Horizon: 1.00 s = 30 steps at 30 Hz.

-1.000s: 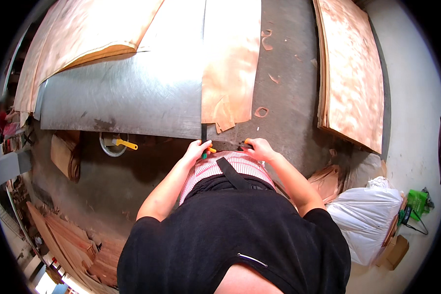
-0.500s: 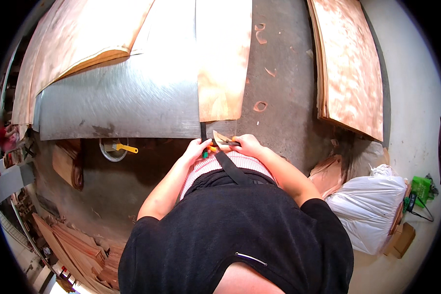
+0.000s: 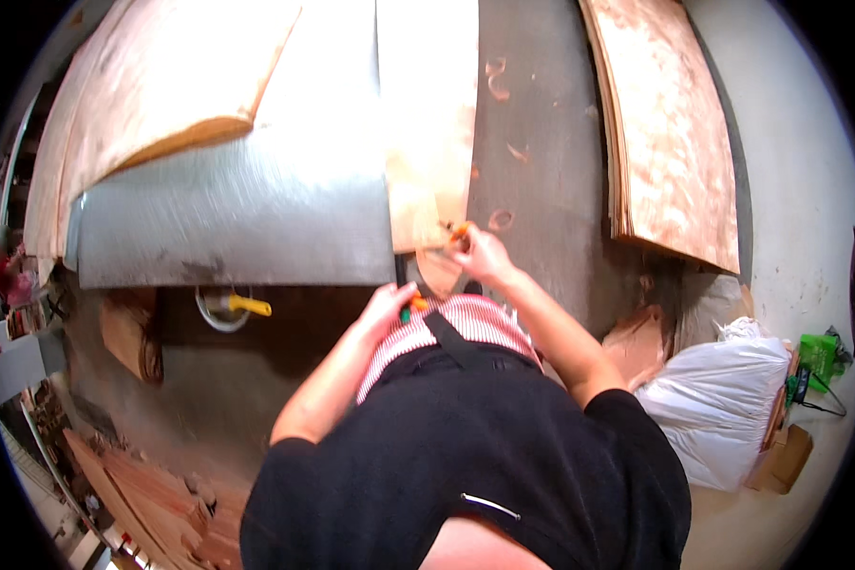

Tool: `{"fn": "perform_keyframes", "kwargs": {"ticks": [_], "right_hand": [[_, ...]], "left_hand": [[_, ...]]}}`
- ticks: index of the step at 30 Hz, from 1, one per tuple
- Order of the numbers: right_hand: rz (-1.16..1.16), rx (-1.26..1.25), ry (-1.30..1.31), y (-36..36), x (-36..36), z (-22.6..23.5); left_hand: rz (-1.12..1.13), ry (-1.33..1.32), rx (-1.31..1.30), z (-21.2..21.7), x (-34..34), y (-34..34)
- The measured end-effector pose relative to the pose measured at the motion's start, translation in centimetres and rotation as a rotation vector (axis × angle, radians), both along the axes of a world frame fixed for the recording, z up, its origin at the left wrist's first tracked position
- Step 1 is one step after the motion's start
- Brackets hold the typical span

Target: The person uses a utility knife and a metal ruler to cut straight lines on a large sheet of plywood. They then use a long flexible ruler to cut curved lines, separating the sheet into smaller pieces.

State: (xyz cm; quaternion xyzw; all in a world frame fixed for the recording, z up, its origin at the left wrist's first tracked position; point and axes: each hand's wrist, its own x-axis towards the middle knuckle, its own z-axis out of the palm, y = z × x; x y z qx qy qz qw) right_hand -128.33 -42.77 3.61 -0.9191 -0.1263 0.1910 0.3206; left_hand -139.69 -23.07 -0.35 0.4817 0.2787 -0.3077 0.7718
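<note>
My right hand (image 3: 484, 256) is closed on a small orange-and-black tool (image 3: 459, 234), held over the near end of a long pale wood veneer strip (image 3: 429, 171). Blur and fingers hide its exact kind. Just below, a loose pointed flap of veneer (image 3: 437, 275) hangs over the near edge. My left hand (image 3: 385, 309) is closed near my waist, at the corner of the metal sheet. Between its fingers shows a small orange-and-green object (image 3: 413, 305), mostly hidden. A black strip (image 3: 401, 272) stands just beyond this hand.
A shiny metal-topped table (image 3: 237, 228) carries curled veneer sheets (image 3: 180, 76) on the left. Beneath its edge sits a yellow-handled scraper (image 3: 250, 305) by a round clear container (image 3: 217, 313). Stacked veneer (image 3: 674, 123) and a white sack (image 3: 717, 408) lie right. Scraps dot the floor.
My right hand has moved forward and slightly right, from my waist to the strip's end, with the tool. My left hand has drawn slightly back. The view has shifted a little.
</note>
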Motion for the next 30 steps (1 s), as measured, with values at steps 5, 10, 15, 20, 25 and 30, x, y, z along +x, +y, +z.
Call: {"fn": "perform_keyframes", "kwargs": {"ticks": [5, 10, 15, 20, 25, 30], "right_hand": [[0.011, -0.111, 0.014, 5.0, -0.1, 3.5], [-0.27, 0.104, 0.186, 2.9, 0.2, 1.9], [-0.49, 0.274, 0.048, -1.0, 0.7, 1.4], [-0.44, 0.639, 0.017, -9.0, 2.5, 1.8], [-0.501, 1.097, 0.393, -20.8, 4.8, 3.9], [-0.545, 1.574, 0.805, -34.5, 5.8, 7.4]], "left_hand": [[-0.104, -0.332, 0.059, 3.9, 1.3, -4.0], [-0.502, -0.431, 0.19, 3.1, 1.8, -5.1], [-0.472, -0.357, 0.046, 5.1, 1.9, -5.8], [-0.389, -0.144, 0.237, 6.8, 2.3, -7.1], [-0.396, -0.079, 0.455, 6.4, 3.9, -11.7], [-0.448, -0.07, 0.429, 5.6, 7.5, -21.2]]}}
